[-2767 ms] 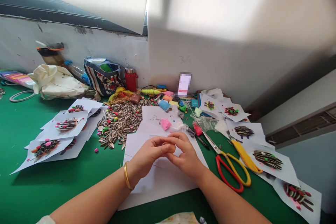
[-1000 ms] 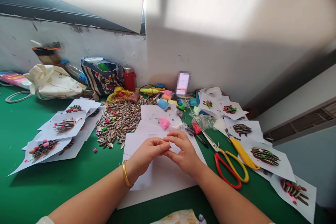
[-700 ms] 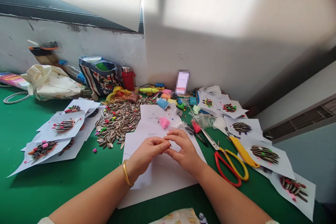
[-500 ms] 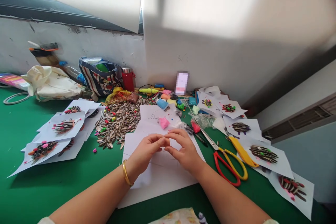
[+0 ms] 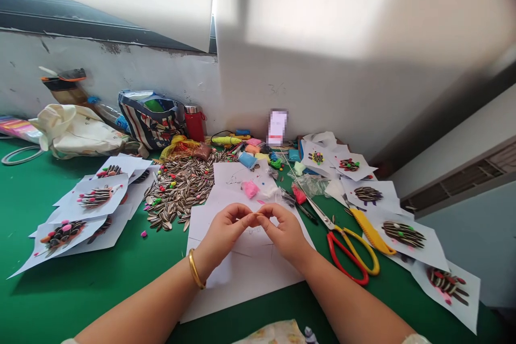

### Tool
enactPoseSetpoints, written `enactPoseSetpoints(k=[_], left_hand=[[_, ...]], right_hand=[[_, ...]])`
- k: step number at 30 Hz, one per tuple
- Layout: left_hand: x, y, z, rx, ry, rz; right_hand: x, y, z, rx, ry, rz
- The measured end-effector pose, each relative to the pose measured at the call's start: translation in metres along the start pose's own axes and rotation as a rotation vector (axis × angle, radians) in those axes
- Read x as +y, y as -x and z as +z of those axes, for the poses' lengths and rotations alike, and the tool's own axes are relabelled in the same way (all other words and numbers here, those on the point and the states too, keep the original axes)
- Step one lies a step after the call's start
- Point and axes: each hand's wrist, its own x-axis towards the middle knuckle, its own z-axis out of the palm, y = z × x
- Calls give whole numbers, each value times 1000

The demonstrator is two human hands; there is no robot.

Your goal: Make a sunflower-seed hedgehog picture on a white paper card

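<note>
Both hands meet over a white paper sheet [image 5: 242, 279] with faint pencil lines. My left hand [image 5: 228, 228], above a gold bracelet, is closed in a pinch of thumb and forefinger. My right hand [image 5: 282, 228] pinches against its fingertips from the other side. Whatever lies between the fingertips is too small to name. Just beyond the fingers is a lump of pink clay [image 5: 250, 189], on a sheet with a pencil drawing. A heap of striped sunflower seeds [image 5: 181, 188] with coloured bits lies to the left of the paper.
Scissors [image 5: 346, 250] with red and yellow handles and a yellow cutter [image 5: 373, 231] lie right of the paper. Seed-decorated sheets are at the left [image 5: 97, 196] and right [image 5: 411, 234]. Bags, a red bottle [image 5: 195, 122] and a phone [image 5: 277, 127] stand along the wall.
The fingertips of both hands have come together into tighter pinches, the right forefinger and thumb having closed. The view has shifted slightly.
</note>
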Motion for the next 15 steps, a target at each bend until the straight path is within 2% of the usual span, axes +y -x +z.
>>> enactPoseSetpoints(k=[5,9,15], left_hand=[[3,1,0,38,-60,31],[3,1,-1,45,-58,37],[-2,1,-2,58,-168,76]], right_hand=[[0,1,-1,38,12,13],[-1,1,-2,-11,-47,39],[-1,0,0,19,7,34]])
